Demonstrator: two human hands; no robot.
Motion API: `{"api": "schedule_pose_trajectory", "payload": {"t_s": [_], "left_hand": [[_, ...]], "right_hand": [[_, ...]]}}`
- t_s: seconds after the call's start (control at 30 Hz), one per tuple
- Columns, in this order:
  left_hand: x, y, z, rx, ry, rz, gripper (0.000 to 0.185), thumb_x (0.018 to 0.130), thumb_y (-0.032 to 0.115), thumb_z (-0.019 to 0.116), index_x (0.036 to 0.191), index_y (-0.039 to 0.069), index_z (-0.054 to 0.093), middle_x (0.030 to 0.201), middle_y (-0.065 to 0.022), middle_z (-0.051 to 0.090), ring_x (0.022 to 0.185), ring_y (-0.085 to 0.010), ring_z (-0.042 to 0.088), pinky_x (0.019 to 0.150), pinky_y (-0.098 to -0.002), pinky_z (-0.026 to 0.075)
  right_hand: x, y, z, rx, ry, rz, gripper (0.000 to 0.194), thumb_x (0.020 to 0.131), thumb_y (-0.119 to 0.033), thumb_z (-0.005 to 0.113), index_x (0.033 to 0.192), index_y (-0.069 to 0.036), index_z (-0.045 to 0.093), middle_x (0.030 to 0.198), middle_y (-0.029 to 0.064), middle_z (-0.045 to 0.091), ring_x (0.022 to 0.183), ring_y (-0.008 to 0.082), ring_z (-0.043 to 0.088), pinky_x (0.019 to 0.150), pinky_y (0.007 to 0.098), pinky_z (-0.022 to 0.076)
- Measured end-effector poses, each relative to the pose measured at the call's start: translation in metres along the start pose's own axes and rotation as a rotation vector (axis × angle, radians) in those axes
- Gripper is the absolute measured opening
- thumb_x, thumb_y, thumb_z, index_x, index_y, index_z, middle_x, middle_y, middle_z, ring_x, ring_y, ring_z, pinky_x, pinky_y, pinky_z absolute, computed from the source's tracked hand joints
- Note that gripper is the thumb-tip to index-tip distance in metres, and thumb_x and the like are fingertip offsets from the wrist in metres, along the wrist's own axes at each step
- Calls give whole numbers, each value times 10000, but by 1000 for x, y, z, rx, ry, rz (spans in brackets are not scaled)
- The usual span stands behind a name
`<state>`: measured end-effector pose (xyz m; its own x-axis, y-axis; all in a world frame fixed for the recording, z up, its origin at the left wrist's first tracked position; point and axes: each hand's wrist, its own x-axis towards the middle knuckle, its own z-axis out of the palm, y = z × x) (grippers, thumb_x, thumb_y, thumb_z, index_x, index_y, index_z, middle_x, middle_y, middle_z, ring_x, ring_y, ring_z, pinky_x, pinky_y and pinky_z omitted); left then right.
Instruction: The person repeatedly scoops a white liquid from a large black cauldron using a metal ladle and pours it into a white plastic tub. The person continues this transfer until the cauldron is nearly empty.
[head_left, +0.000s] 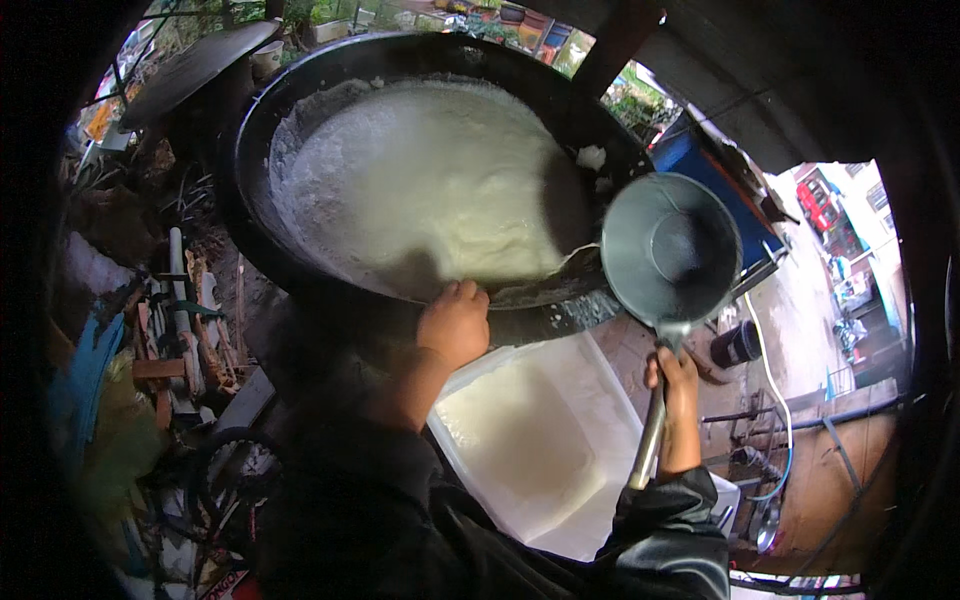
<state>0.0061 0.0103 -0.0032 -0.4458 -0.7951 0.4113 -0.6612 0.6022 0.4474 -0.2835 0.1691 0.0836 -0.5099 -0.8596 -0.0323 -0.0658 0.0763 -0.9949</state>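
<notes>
A large black pan (259, 225) holds steaming, cream-coloured liquid (450, 187) with a whitish crust along its inner wall. My left hand (454, 322) is curled over the pan's near rim. In my right hand (675, 375) is the metal handle of a big grey dipper (671, 244). The dipper's bowl faces up over the pan's right edge, with no liquid plainly visible inside. Below the pan, in front of my body, stands a white plastic tub (615, 390) containing pale, milky liquid (517, 427). Part of the tub is hidden by my right sleeve.
Scrap wood (199, 337) and a pipe lie to the left of the pan. A round lid (199, 71) leans at the far left. On the right are a dark bucket (733, 345), a pale hose (780, 397) and a metal ladle (768, 527). A blue panel (694, 176) stands behind the dipper.
</notes>
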Motion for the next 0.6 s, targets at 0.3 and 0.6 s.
{"api": "schedule_pose_trajectory", "payload": {"t_s": [0.3, 0.6], "left_hand": [[4, 7, -5, 108, -18, 51, 127, 701, 51, 531, 822, 13, 541, 885, -177, 523, 832, -379, 534, 697, -463, 464], [14, 16, -6, 168, -67, 100, 201, 627, 0, 455, 799, 17, 558, 762, -175, 499, 715, -381, 518, 659, -426, 449]], "right_hand": [[-92, 266, -114, -61, 67, 509, 96, 804, -2, 556, 897, -4, 534, 726, 58, 583, 589, 157, 587, 485, 260, 449], [-34, 553, -54, -1172, 251, 392, 133, 865, -157, 483, 921, -53, 544, 876, 180, 614, 800, 370, 606, 653, 461, 475]]}}
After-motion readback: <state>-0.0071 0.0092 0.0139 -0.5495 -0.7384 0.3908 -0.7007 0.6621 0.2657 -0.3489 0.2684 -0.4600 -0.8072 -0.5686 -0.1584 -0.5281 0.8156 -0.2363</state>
